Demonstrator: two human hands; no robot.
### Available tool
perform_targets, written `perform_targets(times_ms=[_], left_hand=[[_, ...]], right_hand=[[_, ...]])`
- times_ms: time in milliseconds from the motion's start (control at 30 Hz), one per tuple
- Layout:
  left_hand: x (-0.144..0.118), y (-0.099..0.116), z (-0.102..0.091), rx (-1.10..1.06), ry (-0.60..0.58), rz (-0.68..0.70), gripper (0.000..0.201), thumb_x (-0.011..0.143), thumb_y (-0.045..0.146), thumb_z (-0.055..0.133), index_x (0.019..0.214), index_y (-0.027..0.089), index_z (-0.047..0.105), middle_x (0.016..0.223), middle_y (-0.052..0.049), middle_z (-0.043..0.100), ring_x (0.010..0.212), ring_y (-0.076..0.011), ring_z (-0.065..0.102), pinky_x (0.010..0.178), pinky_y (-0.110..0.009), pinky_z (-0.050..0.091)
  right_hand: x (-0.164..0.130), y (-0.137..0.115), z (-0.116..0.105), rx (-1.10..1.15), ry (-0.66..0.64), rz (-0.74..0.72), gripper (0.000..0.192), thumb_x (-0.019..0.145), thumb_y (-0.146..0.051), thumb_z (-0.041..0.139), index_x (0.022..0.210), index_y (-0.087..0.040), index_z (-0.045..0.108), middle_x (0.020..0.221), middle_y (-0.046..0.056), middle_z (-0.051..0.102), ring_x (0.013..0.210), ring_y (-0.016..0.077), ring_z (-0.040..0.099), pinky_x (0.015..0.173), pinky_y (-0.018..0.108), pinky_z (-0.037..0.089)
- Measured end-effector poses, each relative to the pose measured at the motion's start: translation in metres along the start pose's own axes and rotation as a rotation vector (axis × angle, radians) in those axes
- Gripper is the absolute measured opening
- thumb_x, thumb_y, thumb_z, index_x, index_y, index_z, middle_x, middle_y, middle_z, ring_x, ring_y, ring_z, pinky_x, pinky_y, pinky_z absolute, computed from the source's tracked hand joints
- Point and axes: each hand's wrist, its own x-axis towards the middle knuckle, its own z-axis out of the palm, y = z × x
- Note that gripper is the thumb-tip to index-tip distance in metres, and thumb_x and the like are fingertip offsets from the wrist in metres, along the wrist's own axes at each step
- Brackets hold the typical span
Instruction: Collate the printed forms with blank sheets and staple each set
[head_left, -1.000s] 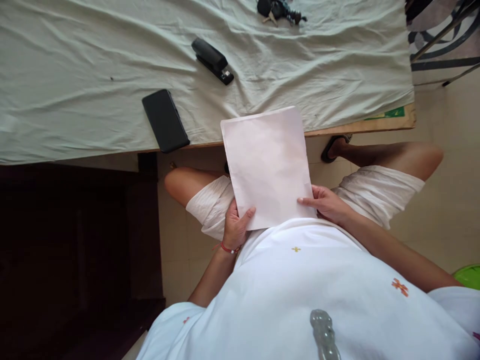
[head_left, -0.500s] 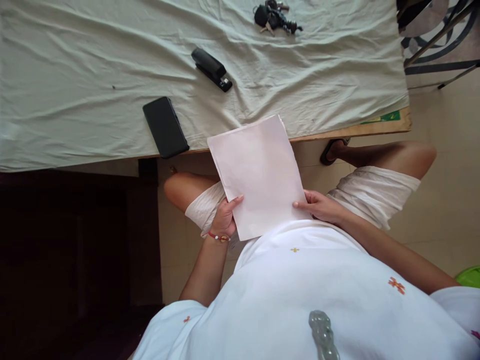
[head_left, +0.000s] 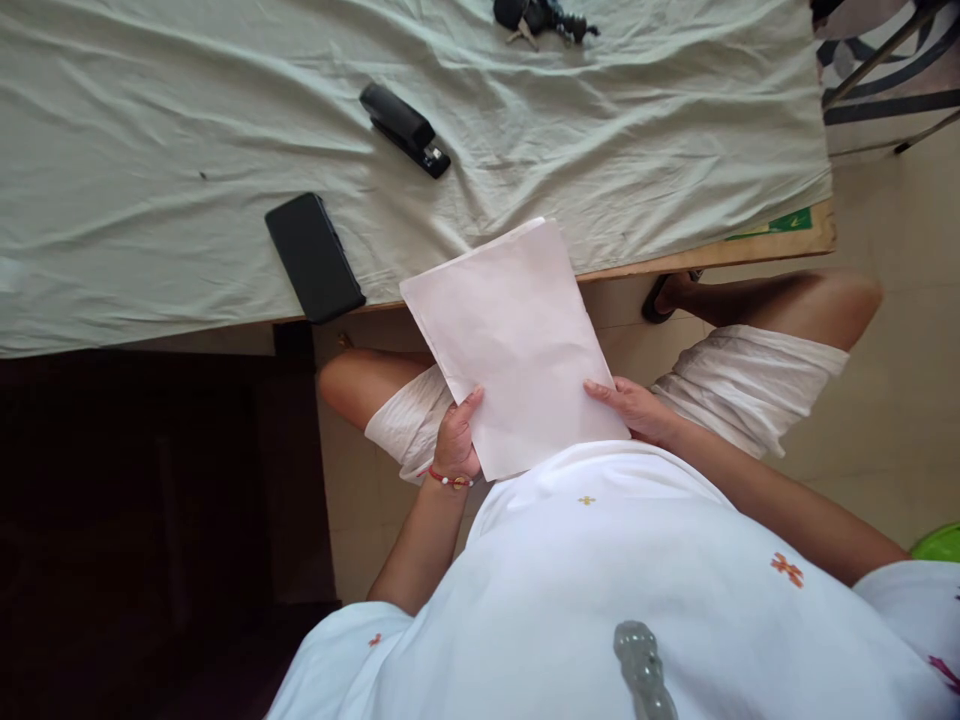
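Observation:
A small stack of blank white paper sheets (head_left: 525, 345) lies between my hands above my lap, its far end overlapping the table's front edge. My left hand (head_left: 460, 435), with a red beaded bracelet at the wrist, grips the left side near the bottom corner, thumb on top. On the opposite side my right hand (head_left: 634, 407) pinches the stack, its thumb flat on the top sheet. The other fingers of both hands are hidden beneath the paper. Beyond the sheets, a black stapler (head_left: 405, 130) and a black phone (head_left: 315, 258) rest on the cloth.
A pale green cloth (head_left: 637, 130) with wrinkles covers the table. A bunch of keys (head_left: 544, 20) lies at the far side. The wooden table edge (head_left: 780, 245) shows at the right. A green object (head_left: 937, 543) stands on the floor at far right.
The view has shifted slightly, so the stapler, phone and keys sit a little further left. Both hands keep their hold on the paper, which has hardly moved.

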Motion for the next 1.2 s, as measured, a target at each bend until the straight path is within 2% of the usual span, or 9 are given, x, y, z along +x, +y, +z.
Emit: perform_targets(times_ms=[133,267,367,533,633,800,867,1033,1200], left_hand=[[0.001,-0.005,-0.001,-0.024,-0.023,-0.041,0.054,0.073,0.043,0.087,0.118,0.018,0.072,0.112,-0.007,0.081,0.124,-0.0306,0.069,0.115,-0.045,0.052],[0.002,-0.011,0.0,0.078,0.007,0.137,0.052,0.065,0.04,0.093,0.109,0.021,0.075,0.108,-0.005,0.082,0.123,-0.0295,0.07,0.114,-0.042,0.052],[0.002,-0.014,0.002,0.142,0.007,0.193,0.052,0.058,0.037,0.097,0.102,0.018,0.077,0.103,-0.006,0.082,0.113,-0.0301,0.074,0.111,-0.043,0.054],[0.003,-0.012,0.005,0.199,-0.073,0.166,0.052,0.061,0.042,0.095,0.103,0.016,0.077,0.106,-0.009,0.082,0.102,-0.0301,0.077,0.102,-0.044,0.058],[0.011,-0.003,0.007,0.226,-0.129,0.133,0.048,0.065,0.041,0.093,0.102,0.016,0.077,0.105,-0.01,0.082,0.103,-0.0306,0.077,0.101,-0.044,0.058],[0.033,0.023,0.014,0.108,-0.164,0.27,0.049,0.069,0.04,0.089,0.11,0.018,0.075,0.115,-0.008,0.08,0.121,-0.0287,0.07,0.11,-0.04,0.052],[0.04,0.031,0.018,0.104,-0.165,0.261,0.048,0.067,0.037,0.09,0.108,0.018,0.076,0.111,-0.008,0.081,0.119,-0.029,0.071,0.109,-0.04,0.053],[0.043,0.029,0.036,0.157,-0.173,0.169,0.054,0.056,0.033,0.097,0.103,0.017,0.077,0.101,-0.008,0.082,0.105,-0.0324,0.076,0.104,-0.047,0.057],[0.05,0.023,0.041,0.116,-0.171,0.215,0.057,0.053,0.034,0.099,0.103,0.019,0.078,0.104,-0.006,0.082,0.102,-0.0294,0.077,0.104,-0.047,0.057]], right_hand=[[-0.001,0.0,-0.003,-0.04,-0.012,-0.001,0.043,0.079,-0.048,0.084,0.106,-0.015,0.074,0.105,0.012,0.078,0.086,0.0223,0.077,0.081,0.034,0.065],[0.003,-0.009,-0.009,-0.08,0.008,-0.049,0.044,0.075,-0.049,0.086,0.101,-0.015,0.074,0.099,0.01,0.079,0.08,0.0204,0.076,0.072,0.029,0.064],[0.009,-0.024,-0.013,-0.116,0.027,-0.141,0.046,0.07,-0.047,0.09,0.102,-0.018,0.073,0.101,0.006,0.079,0.08,0.017,0.075,0.071,0.025,0.062],[0.02,-0.057,-0.005,-0.125,0.029,-0.316,0.044,0.072,-0.047,0.089,0.105,-0.023,0.072,0.105,0.0,0.078,0.085,0.014,0.074,0.076,0.023,0.06],[0.023,-0.071,0.004,-0.16,0.037,-0.327,0.045,0.069,-0.048,0.091,0.101,-0.021,0.075,0.097,0.003,0.078,0.082,0.0184,0.074,0.074,0.029,0.061],[0.025,-0.077,0.008,-0.241,0.041,-0.312,0.046,0.065,-0.048,0.092,0.097,-0.018,0.076,0.093,0.004,0.078,0.08,0.0202,0.074,0.071,0.03,0.062],[0.026,-0.078,0.008,-0.244,0.021,-0.303,0.045,0.067,-0.047,0.092,0.1,-0.019,0.077,0.095,0.003,0.078,0.081,0.0196,0.074,0.072,0.029,0.062],[0.03,-0.085,0.013,-0.168,0.075,-0.382,0.052,0.067,-0.049,0.091,0.109,-0.021,0.076,0.098,0.004,0.078,0.084,0.0201,0.075,0.075,0.031,0.062],[0.035,-0.091,0.018,-0.286,0.094,-0.349,0.05,0.067,-0.054,0.089,0.098,-0.017,0.076,0.098,0.007,0.078,0.082,0.0226,0.073,0.071,0.032,0.061]])
